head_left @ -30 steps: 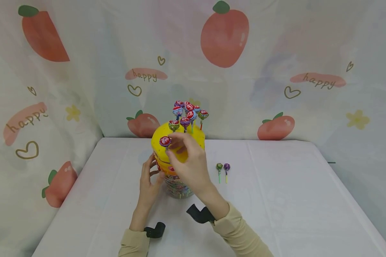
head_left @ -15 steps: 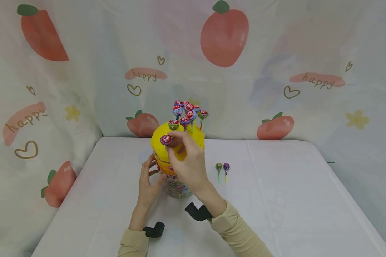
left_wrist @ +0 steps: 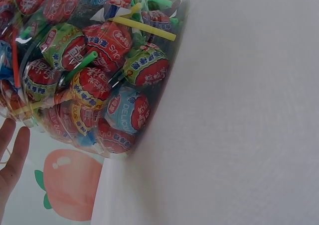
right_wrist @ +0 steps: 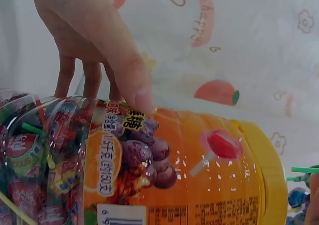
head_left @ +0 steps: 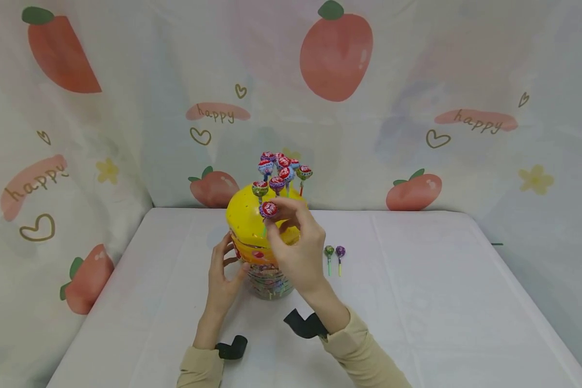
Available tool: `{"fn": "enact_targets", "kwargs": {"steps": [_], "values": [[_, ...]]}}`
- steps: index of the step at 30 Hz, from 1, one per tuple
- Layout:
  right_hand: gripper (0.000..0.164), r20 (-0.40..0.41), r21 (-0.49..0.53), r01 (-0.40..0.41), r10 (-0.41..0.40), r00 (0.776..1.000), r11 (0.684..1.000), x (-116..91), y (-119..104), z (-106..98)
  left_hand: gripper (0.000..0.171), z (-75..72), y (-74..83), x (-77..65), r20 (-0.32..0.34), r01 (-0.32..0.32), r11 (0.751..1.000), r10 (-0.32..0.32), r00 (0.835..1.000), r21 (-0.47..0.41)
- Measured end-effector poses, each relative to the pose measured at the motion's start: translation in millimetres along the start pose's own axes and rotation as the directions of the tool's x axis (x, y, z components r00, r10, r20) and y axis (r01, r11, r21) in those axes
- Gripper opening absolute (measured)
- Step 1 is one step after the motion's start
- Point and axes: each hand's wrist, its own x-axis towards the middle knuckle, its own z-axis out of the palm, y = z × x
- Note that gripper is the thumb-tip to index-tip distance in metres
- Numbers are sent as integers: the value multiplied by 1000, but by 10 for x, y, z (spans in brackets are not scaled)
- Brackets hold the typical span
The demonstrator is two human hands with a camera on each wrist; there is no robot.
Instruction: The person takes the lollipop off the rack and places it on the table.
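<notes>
A clear jar packed with wrapped lollipops stands on the table, with an orange label and a yellow domed lid. My left hand grips its left side, thumb in front against the label, fingers behind. Over the front of the lid, my right hand pinches a purple-and-red lollipop, its green stick pointing down close over the yellow surface. Several lollipops stand upright in the lid behind it. Only a bit of the right hand's finger shows at the right wrist view's edge.
Right of the jar, a green lollipop and a purple lollipop lie side by side on the white tablecloth. A curtain printed with fruit and hearts hangs behind the table and at its sides.
My right hand has moved to the right across the front of the lid, carrying the pinched lollipop, whose green stick now shows. My left hand keeps its place on the jar.
</notes>
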Motion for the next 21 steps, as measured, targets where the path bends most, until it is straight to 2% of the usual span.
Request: {"fn": "enact_targets", "kwargs": {"steps": [3, 6, 14, 21], "values": [[34, -21, 11, -8, 8, 1000, 1000, -20, 12, -60, 71, -23, 159, 23, 1, -6, 1000, 6, 1000, 1], [35, -35, 17, -19, 19, 999, 1000, -49, 31, -125, 70, -38, 245, 32, 6, -11, 1000, 11, 1000, 6], [35, -48, 41, -64, 66, 997, 997, -164, 131, -311, 75, 8, -72, -18, 11, 4, 1000, -4, 1000, 6], [35, -75, 32, -132, 134, 988, 991, -271, 255, -479, 74, 2, -140, -28, 22, 11, 1000, -10, 1000, -13]]}}
